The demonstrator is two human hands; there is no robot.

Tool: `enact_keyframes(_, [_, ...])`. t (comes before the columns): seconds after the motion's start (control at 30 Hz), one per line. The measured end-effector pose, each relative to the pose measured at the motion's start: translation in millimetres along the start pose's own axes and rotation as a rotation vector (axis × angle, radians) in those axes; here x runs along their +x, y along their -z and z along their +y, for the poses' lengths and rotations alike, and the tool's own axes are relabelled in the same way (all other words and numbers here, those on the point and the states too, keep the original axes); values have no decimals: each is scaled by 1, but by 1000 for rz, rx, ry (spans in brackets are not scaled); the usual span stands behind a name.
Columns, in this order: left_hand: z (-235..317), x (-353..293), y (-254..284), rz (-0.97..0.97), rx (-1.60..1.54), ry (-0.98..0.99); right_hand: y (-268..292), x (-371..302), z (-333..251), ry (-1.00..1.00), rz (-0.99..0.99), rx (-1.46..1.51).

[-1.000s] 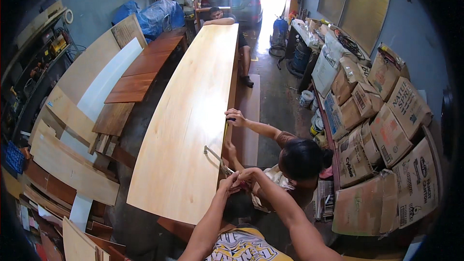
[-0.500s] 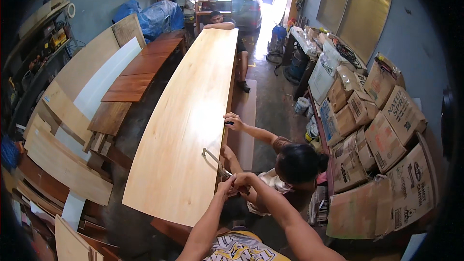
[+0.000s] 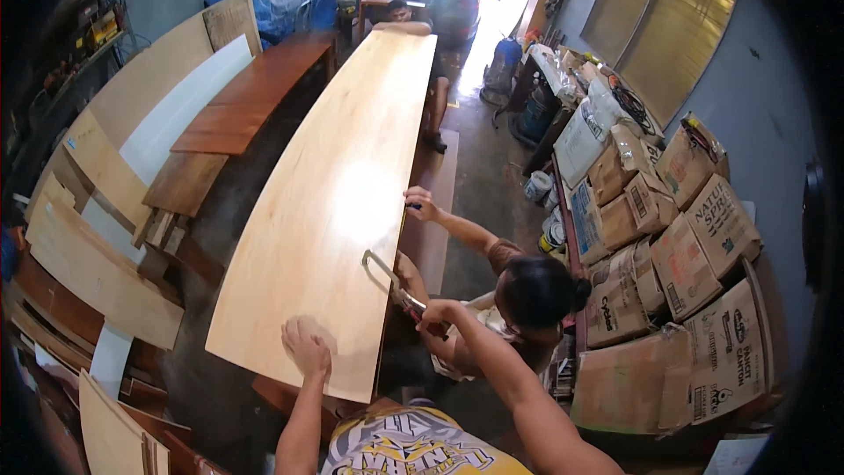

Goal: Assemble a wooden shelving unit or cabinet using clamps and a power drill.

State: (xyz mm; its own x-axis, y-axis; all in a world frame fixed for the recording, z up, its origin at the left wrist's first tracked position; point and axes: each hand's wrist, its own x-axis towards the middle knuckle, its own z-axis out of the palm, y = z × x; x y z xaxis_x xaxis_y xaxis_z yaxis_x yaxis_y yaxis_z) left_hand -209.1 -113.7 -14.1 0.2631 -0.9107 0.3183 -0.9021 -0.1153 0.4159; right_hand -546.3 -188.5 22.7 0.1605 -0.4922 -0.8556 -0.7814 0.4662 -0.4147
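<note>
A long pale wooden panel (image 3: 290,237) stretches away in front of me. My left hand (image 3: 306,347) lies on its near end, palm down, the fingers stretched out and a little blurred. Closed around the handles of a locking C-clamp (image 3: 413,303) is my right hand (image 3: 437,317), just off the panel's right edge. The clamp's curved metal jaw reaches over the panel's top; its lower jaw is hidden. A co-worker (image 3: 536,295) crouches close by on the right, one hand (image 3: 421,202) at the edge with a small dark object, the other beside the clamp.
Another person (image 3: 400,18) leans on the panel's far end. Reddish-brown boards (image 3: 255,101) and leaning sheets (image 3: 167,132) line the left side. Cardboard boxes (image 3: 677,255) are stacked along the right wall, with paint cans (image 3: 538,185) on the floor beside them.
My left hand has left the clamp and moved left onto the panel's near end. My right hand stays on the clamp's handles. The whole view has shifted slightly.
</note>
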Motion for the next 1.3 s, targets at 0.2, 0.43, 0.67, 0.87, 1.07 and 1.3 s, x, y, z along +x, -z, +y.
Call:
enact_keyframes(0.2, [5,8,9,-58,72,-16,1,-3,-5,17,12,100])
enact_keyframes(0.43, [8,7,11,-72,55,-2,-1,-11,-15,-55,62,58])
enact_keyframes(0.67, [5,5,9,-71,40,-10,-5,-13,-13,-20,78,120])
enact_keyframes(0.87, [5,6,9,-77,49,5,-6,-10,-13,-14,84,102])
enact_keyframes(1.07, [3,6,6,-38,59,-11,-5,-6,-12,-35,76,57])
enact_keyframes(1.3, [1,6,2,-19,83,-18,-5,-3,-13,-53,80,35])
